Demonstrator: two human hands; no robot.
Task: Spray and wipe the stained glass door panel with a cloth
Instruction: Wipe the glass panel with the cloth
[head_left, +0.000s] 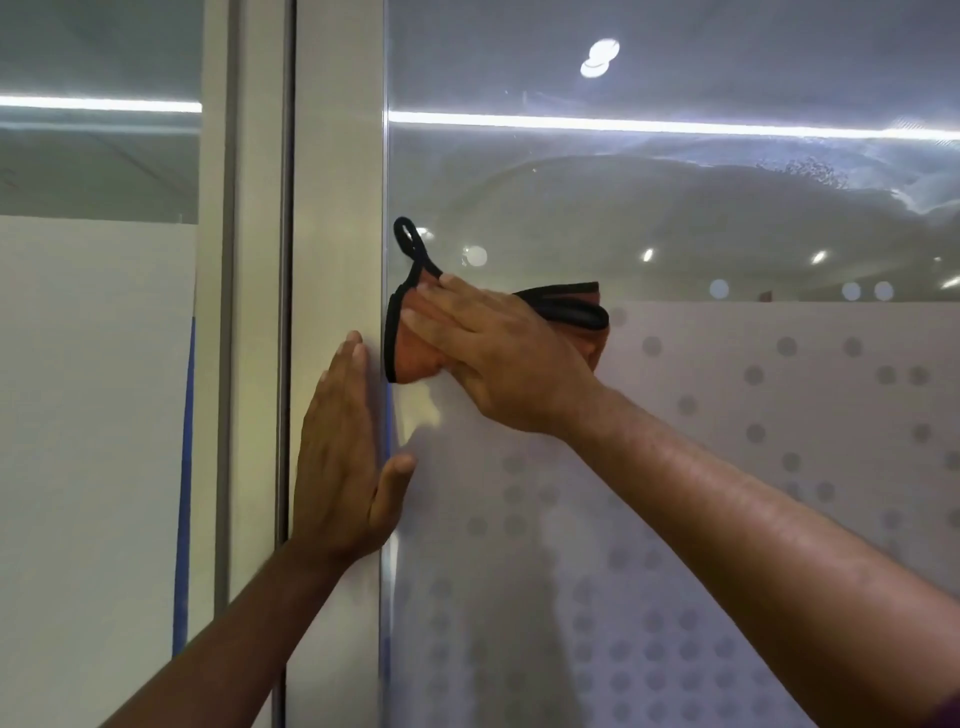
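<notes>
1. The glass door panel (675, 218) was the biggest thing and filled the right side of the view. Its top part was clear and showed streaks and smears. Its bottom part was frosted white with rows of grey dots.
2. The door frame (337, 208) was a pale upright strip just left of the glass. More glass stood further left, with a thin blue line running down it.
3. The right hand (498, 353) was spread out flat, fingers pointing left. It pressed the cloth against the glass, close to the frame.
4. The left hand (343, 457) was open and flat too, with nothing in it. Its fingers pointed up and lay on the frame, and its thumb reached over onto the frosted glass.
5. The cloth (415, 353) was orange with a black edge. It sat under the right hand, right where the clear glass met the frosted part.
6. A small black loop (408, 241) stuck up from the cloth's top corner.
</notes>
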